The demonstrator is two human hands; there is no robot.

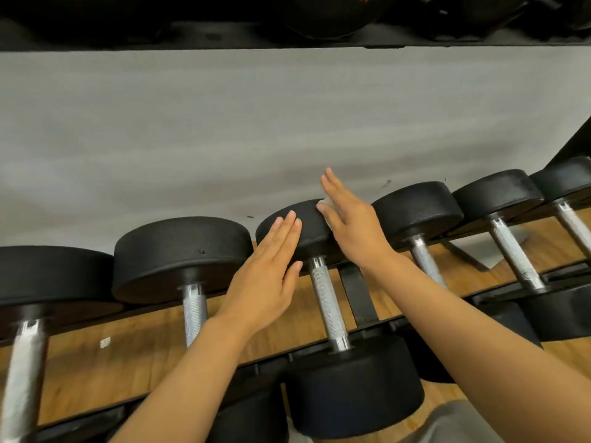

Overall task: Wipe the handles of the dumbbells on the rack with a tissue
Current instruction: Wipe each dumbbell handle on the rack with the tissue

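- My left hand (265, 270) lies flat, fingers straight, on the middle dumbbell's far head (295, 228), likely to steady it.
- My right hand (348, 223), flat too, presses a white tissue (323, 204) against that head.
- Its bare handle (327, 306) sits just below, not wiped.

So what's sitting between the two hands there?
In the head view, between the left hand and right hand lies one dumbbell: its black far head and knurled handle. A bit of white tissue shows under the right fingers.
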